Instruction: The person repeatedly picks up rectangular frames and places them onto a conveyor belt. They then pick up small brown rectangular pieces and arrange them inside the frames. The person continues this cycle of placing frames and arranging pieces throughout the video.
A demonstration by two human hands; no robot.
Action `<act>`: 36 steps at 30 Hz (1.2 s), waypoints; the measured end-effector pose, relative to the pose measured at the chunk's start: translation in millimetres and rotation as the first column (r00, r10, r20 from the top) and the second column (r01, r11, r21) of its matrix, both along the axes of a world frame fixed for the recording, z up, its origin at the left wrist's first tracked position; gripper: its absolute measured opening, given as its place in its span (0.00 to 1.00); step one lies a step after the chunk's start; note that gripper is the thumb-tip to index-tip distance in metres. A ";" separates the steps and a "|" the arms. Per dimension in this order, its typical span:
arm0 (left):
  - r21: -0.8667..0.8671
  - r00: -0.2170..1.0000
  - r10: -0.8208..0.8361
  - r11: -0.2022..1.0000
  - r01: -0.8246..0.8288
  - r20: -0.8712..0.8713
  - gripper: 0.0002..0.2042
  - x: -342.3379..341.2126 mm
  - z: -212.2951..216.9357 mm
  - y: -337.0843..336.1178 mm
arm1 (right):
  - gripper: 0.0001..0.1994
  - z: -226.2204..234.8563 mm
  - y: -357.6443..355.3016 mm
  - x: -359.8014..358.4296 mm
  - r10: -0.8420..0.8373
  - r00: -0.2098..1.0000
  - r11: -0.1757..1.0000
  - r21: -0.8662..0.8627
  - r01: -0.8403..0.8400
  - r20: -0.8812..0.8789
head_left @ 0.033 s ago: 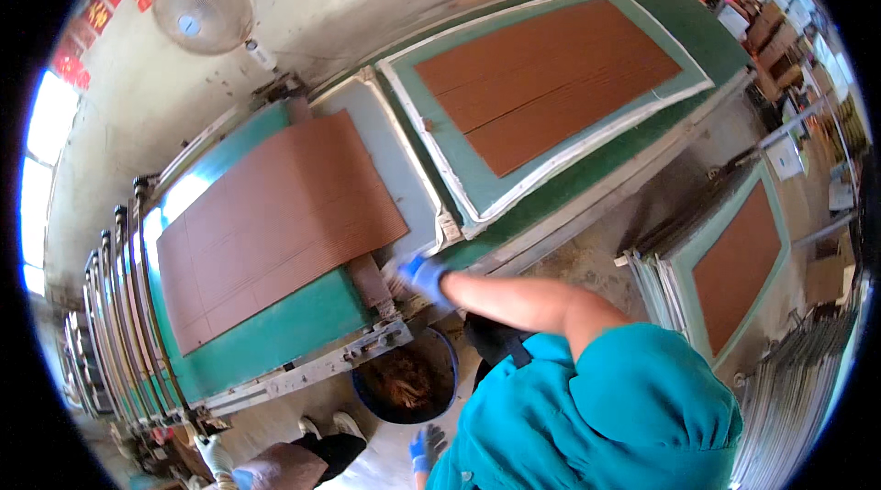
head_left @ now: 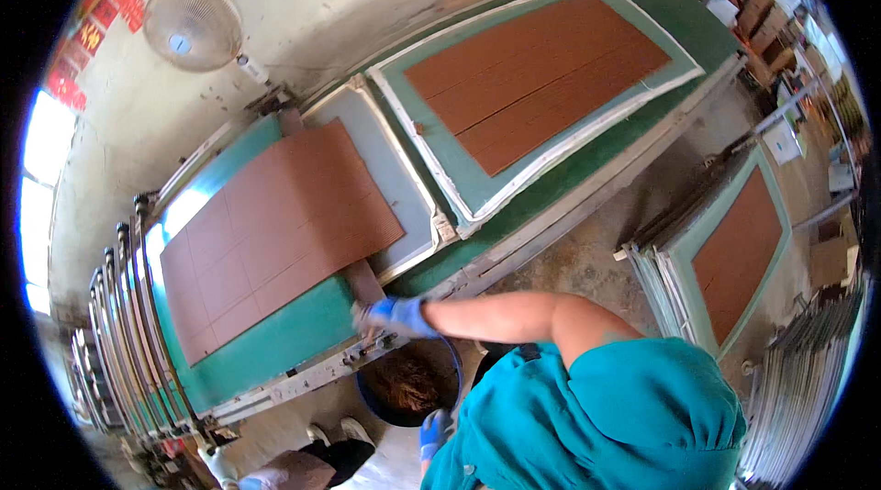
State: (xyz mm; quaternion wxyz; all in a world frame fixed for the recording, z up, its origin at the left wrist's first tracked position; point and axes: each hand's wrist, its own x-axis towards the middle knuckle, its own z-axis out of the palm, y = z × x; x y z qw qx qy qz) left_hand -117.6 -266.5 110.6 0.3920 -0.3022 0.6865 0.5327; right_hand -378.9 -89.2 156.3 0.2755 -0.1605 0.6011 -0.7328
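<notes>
Brown sheet (head_left: pixel 275 233): rect., grid-lined, bent nr R end; on green surface (head_left: pixel 294 325), R end over grey panel (head_left: pixel 395 169).

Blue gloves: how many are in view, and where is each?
2: one on the right hand, by the green table; one on the left hand, near the dark bin. The pale glove at lower left isn't counted; another hand there may be hidden.

Decent overall exposure. Daylight comes from the tall white-framed window (head_left: pixel 46 160) at left, which is blown out. Hard glare on the glossy green machine bed (head_left: pixel 185 200). Black round plastic tub (head_left: pixel 408 382) is dark inside. Right hand in blue-and-grey glove (head_left: pixel 393 316) is motion-smeared. Fisheye bends the slim shiny metal bars (head_left: pixel 154 306); corners black.
</notes>
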 end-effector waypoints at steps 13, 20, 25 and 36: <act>0.019 0.690 -0.382 0.868 0.497 -0.615 0.10 -266.5 47.3 208.7 | 0.11 -32.1 305.3 21.5 -0.619 0.406 0.684 0.208 0.699 0.672; -0.187 0.449 -0.464 0.825 0.534 -0.764 0.20 -588.7 13.6 397.5 | 0.32 -110.8 423.7 -29.8 -0.398 0.078 0.570 0.180 0.802 0.914; -0.786 0.211 -0.866 0.500 0.363 -0.453 0.27 -818.9 -12.9 485.0 | 0.28 -119.9 472.6 -71.3 0.010 -0.014 0.594 0.005 0.804 1.000; -0.673 0.494 -0.737 0.654 0.345 -0.462 0.26 -1007.6 -124.6 520.8 | 0.23 -69.5 499.8 -100.9 -0.821 0.096 0.568 0.789 0.235 0.563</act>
